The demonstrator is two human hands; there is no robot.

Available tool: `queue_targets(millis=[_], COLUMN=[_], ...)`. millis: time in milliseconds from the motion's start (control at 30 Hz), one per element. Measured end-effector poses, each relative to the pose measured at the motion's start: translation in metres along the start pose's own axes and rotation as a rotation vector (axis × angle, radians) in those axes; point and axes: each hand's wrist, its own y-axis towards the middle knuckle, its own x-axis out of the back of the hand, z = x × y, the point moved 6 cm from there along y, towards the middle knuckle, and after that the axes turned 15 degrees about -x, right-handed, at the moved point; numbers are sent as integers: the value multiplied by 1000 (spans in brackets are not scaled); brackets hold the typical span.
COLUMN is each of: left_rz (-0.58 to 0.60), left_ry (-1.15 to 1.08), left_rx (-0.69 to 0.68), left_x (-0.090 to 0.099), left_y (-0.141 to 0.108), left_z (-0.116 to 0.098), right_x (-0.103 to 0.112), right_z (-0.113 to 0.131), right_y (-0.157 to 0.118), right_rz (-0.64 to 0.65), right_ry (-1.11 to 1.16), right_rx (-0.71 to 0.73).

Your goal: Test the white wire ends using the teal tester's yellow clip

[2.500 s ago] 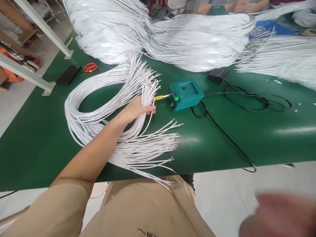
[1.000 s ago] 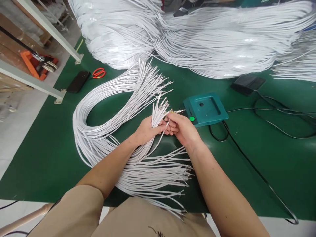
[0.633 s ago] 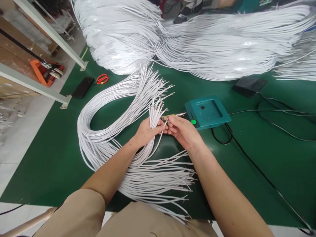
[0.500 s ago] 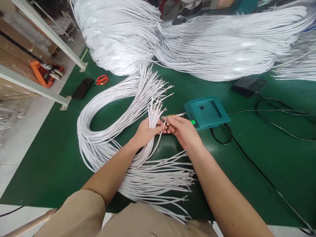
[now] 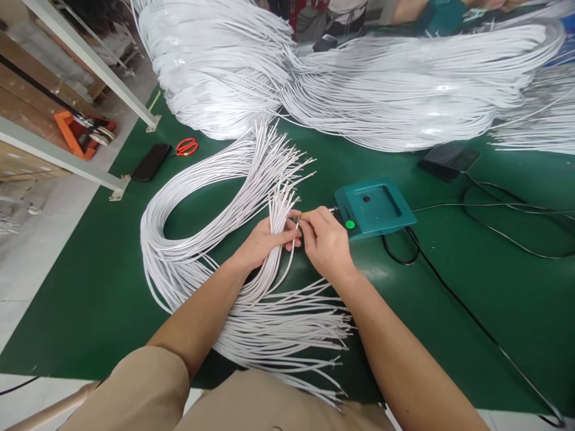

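My left hand [image 5: 265, 239] is closed round a small bunch of white cables [image 5: 279, 206], their stripped ends pointing up and away from me. One single cable [image 5: 290, 260] bends out of the bunch, and its tip stands between my two hands. At that tip the fingers of my right hand [image 5: 326, 239] are pinched together, a thin yellow wire showing beside them. Just beyond my right hand sits a teal machine [image 5: 375, 206] with a lit green button [image 5: 350, 225]. A larger looped bundle of white cables [image 5: 155, 221] lies on the table under and left of my hands.
Big heaps of white cable [image 5: 395, 90] cover the back of the green table [image 5: 72, 287]. At the left lie a black phone [image 5: 151, 161] and red-handled scissors [image 5: 186, 146]. A dark pedal-like box [image 5: 449, 160] and black cords [image 5: 467, 311] are on the right. Another person's arm [image 5: 406, 11] shows at the top.
My right hand has turned and its fingers have curled in closer at the single cable's tip. My left hand keeps its hold on the bunch, almost unmoved. The view has shifted slightly.
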Motion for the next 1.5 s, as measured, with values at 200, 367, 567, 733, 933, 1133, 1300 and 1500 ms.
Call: queue_targets(millis=[200,367,567,733,933,1133,1300,1500], left_rz=[-113,-138,-122,-140,-162,-165,-149,-166], left_ry=[78,191,271,322,409,431,421,383], left_rx=[39,34,-5,-8,-12,14,37,42], left_x=[15,16,14,20,24,21,18,24], left_y=[5,9,10,11,14,13,11,7], left_z=[6,6,4,5,11,11,7,1], right_x=[10,10,5,1,0,6,38,43], right_z=[13,1,-8,-8,-9,-6,-17,-34], right_y=[7,29,39,45,49,42,35,34], right_rz=[-87,121,209,228,155,118,-205,-244], right_ry=[-506,-702,-756,-780,-734,-681,-602,-602], right_rx=[254,252,224,212,231,253,77,-16])
